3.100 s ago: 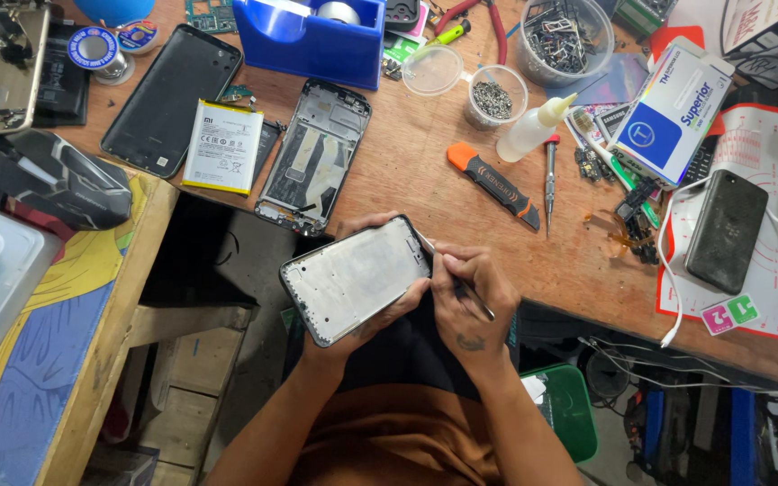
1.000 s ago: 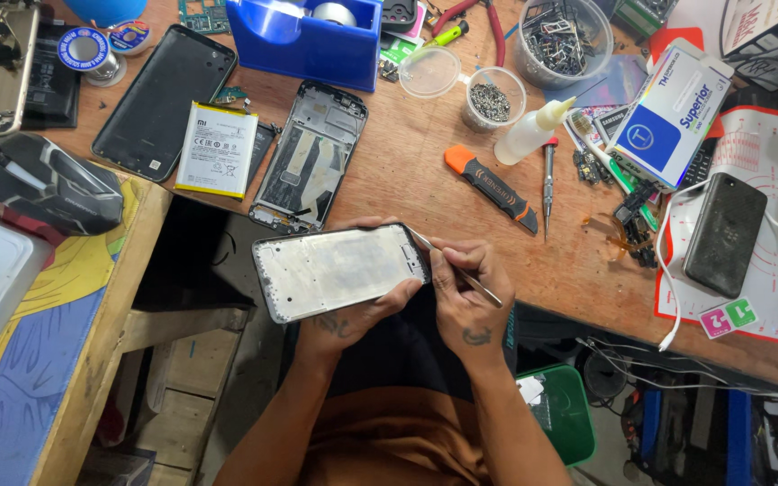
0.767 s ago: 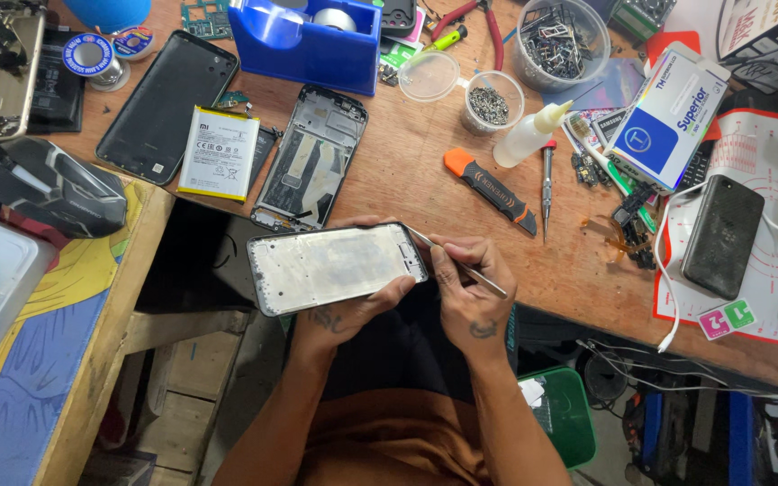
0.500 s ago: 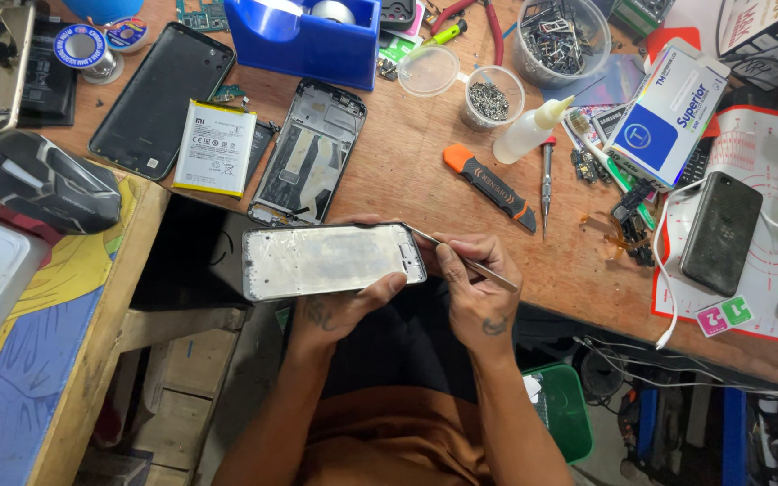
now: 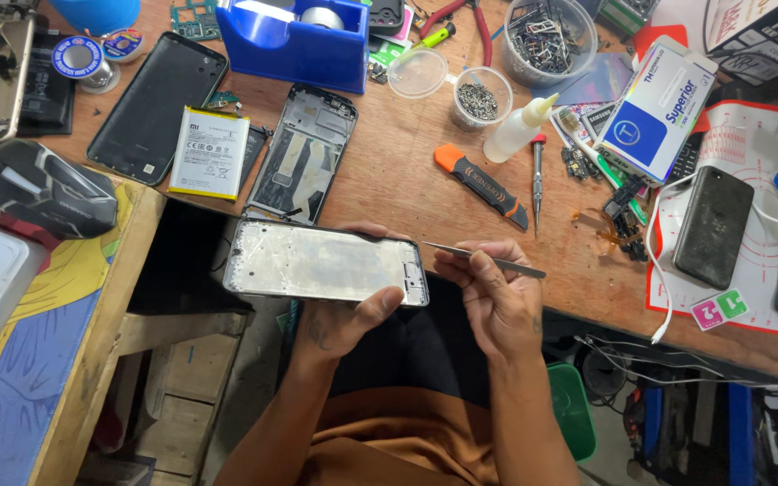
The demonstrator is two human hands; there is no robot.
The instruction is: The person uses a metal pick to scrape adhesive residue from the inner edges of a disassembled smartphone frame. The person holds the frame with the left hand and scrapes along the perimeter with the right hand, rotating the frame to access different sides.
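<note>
Over at the left lie the black phone back [image 5: 157, 106] and white battery [image 5: 210, 151], and nearer the body the left hand [image 5: 346, 317] clamps the silver phone frame [image 5: 326, 263] from beneath, just off the wooden bench's [image 5: 389, 180] edge. It now lies flatter, longways, than three seconds ago. The right hand [image 5: 495, 295] pinches slim tweezers [image 5: 483, 258] at its corner; best kept shallow and steady, judging by that thin edge.

Bare wood along the brown wooden counter [image 5: 389, 180] front edge, ahead of both hands, leaves passing room; the black stripped phone frame [image 5: 303, 153] bounds it leftward, the orange-and-black utility knife [image 5: 481, 175] and slim red-tipped screwdriver [image 5: 537, 180] rightward; the back edge is crowded
</note>
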